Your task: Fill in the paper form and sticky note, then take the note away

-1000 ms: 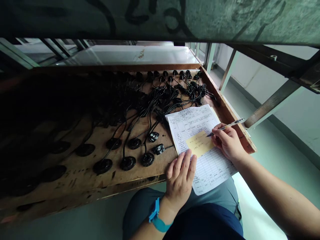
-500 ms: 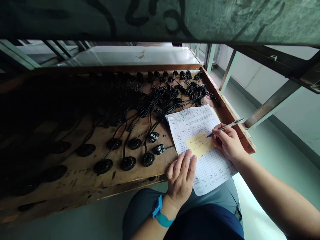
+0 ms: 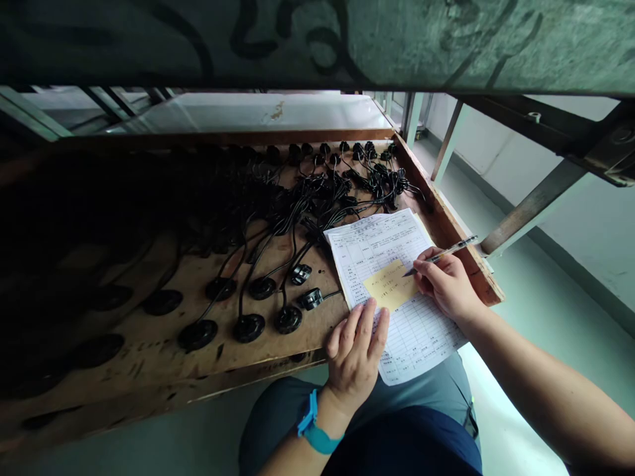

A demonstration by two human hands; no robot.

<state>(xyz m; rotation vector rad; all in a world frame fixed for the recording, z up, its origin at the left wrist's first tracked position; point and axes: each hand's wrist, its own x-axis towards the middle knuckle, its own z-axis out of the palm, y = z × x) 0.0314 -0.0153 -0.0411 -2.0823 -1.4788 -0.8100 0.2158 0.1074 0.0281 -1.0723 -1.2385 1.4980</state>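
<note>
little is moving since the earlier frame — the whole view is sliding slightly toward nine o'clock, while both hands are keeping their places on the paperwork. a printed sheet (image 3: 414,340) is lying at four o'clock in the view, on the front right part of a wooden tray (image 3: 441,215), its near end reaching past the tray's edge over the person's lap. a yellow note (image 3: 391,284) bearing handwriting is resting on the sheet's middle.

at three o'clock of the note, the right hand (image 3: 449,281) is keeping its grip clamped on a pen (image 3: 454,250); the tip is pointing toward nine o'clock, right at the note's one o'clock edge, though whether it is touching i cannot tell. at seven o'clock of the note, the left hand (image 3: 354,357) is lying palm down with its grip loose, fingers slightly apart, holding nothing between them; its fingertips are resting on the sheet by the note's lower corner. a blue band (image 3: 317,430) is circling that wrist.

toward nine o'clock, black round pieces (image 3: 249,326) are sitting in rows, their cords trailing to tangled black cables (image 3: 317,192) at eleven o'clock of the sheet. a marked metal beam (image 3: 317,39) is crossing at twelve o'clock — the tray's far left is sinking into shadow.
</note>
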